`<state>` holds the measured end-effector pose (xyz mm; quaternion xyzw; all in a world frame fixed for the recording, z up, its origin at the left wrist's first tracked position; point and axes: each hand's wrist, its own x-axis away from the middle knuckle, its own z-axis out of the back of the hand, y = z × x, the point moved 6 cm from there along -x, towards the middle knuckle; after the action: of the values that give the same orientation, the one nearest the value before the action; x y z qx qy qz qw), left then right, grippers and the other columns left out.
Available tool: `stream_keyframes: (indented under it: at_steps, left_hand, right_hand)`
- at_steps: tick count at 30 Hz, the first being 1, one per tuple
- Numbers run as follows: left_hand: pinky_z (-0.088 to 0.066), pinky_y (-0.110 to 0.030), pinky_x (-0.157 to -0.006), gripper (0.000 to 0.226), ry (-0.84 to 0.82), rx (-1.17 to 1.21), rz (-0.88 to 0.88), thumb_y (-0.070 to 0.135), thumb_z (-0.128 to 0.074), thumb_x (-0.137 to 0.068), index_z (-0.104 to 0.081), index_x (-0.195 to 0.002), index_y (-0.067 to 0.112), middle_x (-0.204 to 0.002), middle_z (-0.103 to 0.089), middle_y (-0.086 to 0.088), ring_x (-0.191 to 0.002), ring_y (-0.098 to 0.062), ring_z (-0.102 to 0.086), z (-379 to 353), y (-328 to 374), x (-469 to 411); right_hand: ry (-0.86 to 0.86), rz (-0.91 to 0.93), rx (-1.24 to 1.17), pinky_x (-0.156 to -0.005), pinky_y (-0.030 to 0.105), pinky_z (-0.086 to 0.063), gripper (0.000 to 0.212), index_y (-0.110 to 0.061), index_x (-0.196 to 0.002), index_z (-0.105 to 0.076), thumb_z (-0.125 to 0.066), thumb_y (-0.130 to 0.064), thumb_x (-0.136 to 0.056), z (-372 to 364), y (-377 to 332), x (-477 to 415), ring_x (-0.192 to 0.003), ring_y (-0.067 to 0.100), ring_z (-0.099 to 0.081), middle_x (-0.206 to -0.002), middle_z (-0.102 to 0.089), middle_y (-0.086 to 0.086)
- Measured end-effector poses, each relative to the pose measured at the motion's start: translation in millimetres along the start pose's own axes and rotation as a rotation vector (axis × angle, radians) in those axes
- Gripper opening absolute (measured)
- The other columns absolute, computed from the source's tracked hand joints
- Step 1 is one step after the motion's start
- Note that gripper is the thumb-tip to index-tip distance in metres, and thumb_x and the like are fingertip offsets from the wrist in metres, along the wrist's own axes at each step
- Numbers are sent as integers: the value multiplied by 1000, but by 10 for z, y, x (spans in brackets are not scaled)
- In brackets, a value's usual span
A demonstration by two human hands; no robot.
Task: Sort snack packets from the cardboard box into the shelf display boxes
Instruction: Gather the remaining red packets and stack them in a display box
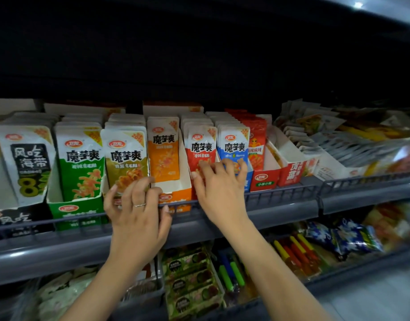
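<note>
Two entries: your left hand (134,206) curled on olive-gold snack packet (126,158), grip unclear; right hand (219,185) spread wide on red snack packet (200,150).

1. Snack packets (80,163) in the row with the orange display box (176,198): glossy plastic film, highlights seen on the faces.
2. Orange display box: printed cardboard, slight sheen outside, matt white inside.
3. Gold packet (126,158), just left of the box: same smooth glossy film.
4. Shelf rail (280,209), below the box: grey, smooth, semi-matt; plastic or painted metal cannot be told.
5. Ring (139,205) on the left hand (136,216), front-left of the box: polished metal, bright glint.
6. Wrapped goods (190,281), on the tier under the box: shiny, crinkled film.
</note>
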<state>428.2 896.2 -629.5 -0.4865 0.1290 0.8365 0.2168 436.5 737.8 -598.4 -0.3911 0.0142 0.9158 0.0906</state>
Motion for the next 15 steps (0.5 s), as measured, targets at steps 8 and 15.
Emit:
stream_keyframes:
  at_steps: [8, 15]
  left_hand:
    - [-17, -49, -103, 29, -2, -4, 6, 29, -41, -84, -55, -93, 6, -121, -41, -10, -115, -31, -39, -9, -2, 2]
    - [-16, -49, -104, 27, 20, 12, 3, 29, -43, -85, -53, -95, 6, -122, -37, -12, -117, -32, -35, -12, -3, 23]
  right_hand:
    - [54, 42, 12, -108, 52, -8, 45, -16, -107, -70, -31, -31, -88, 63, -53, 10, -102, 29, -62, -73, -71, -2]
    - [-76, 55, -50, -108, 47, 0, 43, -13, -124, -61, -36, -30, -92, 35, -43, -4, -116, 27, -55, -87, -73, 2]
